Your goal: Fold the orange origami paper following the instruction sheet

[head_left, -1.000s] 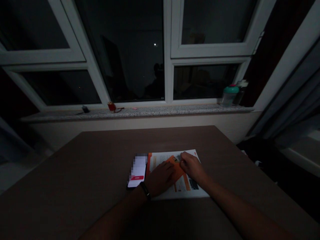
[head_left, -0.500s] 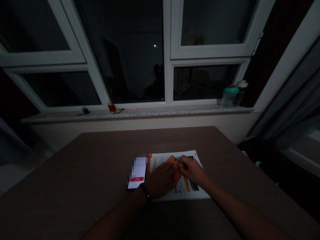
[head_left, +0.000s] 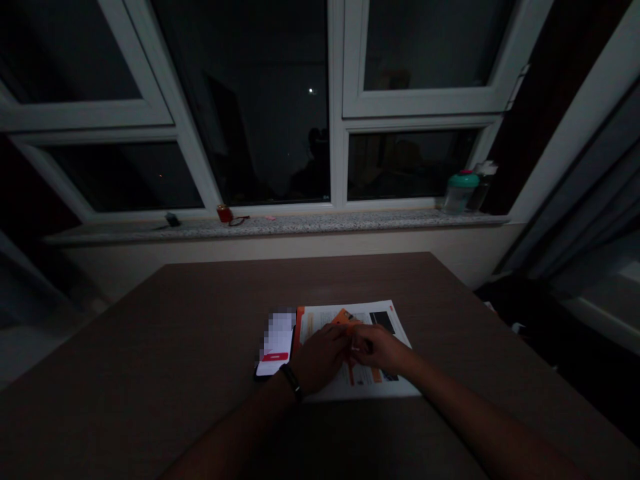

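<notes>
An orange paper piece (head_left: 345, 317) lies tilted over a printed sheet or booklet (head_left: 390, 388) on the brown table (head_left: 210, 307). My left hand (head_left: 320, 359), with a dark band at the wrist, rests on the orange piece, its fingers lying mostly flat. My right hand (head_left: 375, 347) meets the left fingertips, its fingers pinched at the orange piece's edge; the exact hold is dim. To the left of the sheet lies a phone (head_left: 277, 343) with a lit screen, partly pixelated.
Behind the table runs a speckled windowsill (head_left: 300, 225). On it stand a green-lidded bottle (head_left: 460, 190), a clear bottle (head_left: 483, 187), a small red jar (head_left: 224, 213) and a small dark object (head_left: 173, 219). Curtains hang at both sides.
My right hand has moved left and slightly down, closer to my left hand. Less of the orange piece shows between the hands, and more of the sheet's dark picture is uncovered.
</notes>
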Motion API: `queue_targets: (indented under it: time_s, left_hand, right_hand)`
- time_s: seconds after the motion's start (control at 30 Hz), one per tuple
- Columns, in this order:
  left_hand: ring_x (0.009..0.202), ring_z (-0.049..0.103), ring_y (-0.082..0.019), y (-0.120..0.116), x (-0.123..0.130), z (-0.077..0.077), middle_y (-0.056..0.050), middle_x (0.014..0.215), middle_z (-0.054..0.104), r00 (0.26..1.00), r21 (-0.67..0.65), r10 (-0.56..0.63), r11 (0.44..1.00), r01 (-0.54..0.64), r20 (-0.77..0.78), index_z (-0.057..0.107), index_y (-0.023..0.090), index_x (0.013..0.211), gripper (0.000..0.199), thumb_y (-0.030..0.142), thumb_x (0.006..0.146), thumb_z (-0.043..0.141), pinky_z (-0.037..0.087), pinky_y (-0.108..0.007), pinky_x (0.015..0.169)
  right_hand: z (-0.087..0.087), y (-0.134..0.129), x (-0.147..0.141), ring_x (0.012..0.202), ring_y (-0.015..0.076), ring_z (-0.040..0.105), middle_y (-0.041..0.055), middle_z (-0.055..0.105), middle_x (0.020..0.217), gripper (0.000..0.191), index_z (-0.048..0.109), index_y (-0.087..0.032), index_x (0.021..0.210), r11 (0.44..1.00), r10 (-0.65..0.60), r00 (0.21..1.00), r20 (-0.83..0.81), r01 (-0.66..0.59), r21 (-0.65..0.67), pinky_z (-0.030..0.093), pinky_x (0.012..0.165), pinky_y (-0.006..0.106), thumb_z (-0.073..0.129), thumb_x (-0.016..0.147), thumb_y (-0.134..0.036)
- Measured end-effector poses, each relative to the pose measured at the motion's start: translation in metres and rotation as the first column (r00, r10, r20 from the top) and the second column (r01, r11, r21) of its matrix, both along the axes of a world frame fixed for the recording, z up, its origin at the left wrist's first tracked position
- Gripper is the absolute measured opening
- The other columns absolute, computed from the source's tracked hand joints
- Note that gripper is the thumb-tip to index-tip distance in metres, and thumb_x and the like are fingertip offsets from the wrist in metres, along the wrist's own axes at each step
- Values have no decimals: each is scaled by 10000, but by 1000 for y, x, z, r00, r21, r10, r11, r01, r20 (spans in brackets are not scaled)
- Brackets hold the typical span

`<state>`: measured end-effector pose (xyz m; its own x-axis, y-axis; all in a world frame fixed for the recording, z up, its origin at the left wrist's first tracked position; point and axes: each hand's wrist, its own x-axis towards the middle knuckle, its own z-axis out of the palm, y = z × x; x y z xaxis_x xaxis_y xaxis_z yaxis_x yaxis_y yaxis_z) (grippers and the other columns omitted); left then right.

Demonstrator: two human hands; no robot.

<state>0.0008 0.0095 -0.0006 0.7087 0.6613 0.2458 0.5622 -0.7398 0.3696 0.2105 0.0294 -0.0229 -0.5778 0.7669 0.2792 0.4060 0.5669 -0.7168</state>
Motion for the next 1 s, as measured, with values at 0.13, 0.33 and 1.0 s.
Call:
queue_targets:
  time_s: [0.13,0.33,1.0]
  left_hand:
    - [1208,496,-224,0,1,3,-66,1274,562,1000,-14,0,1000,0,-18,603,208,1141,251,111,929,510,413,-402,1063]
    - [1230,481,-233,1,1,-2,-73,1307,537,999,26,28,999,-28,-33,587,213,1177,271,124,933,509,407,-428,1069]
    - [1213,478,-247,0,-1,-4,-78,1300,536,998,61,56,997,-54,-38,566,210,1200,283,141,930,518,414,-430,1050]
  right_hand:
    - [1,-3,0,561,105,465,-62,503,618,194,466,-207,670,998,63,998,20,-62,-25,324,537,203,646,739,-181]
    - [-8,1,-3,585,109,462,-58,491,643,141,470,-206,722,992,-118,992,-36,119,38,316,549,205,589,773,-150]
    - [-2,-4,2,564,112,498,-58,543,622,130,500,-208,731,987,-150,984,-93,144,-75,357,536,206,623,773,-196]
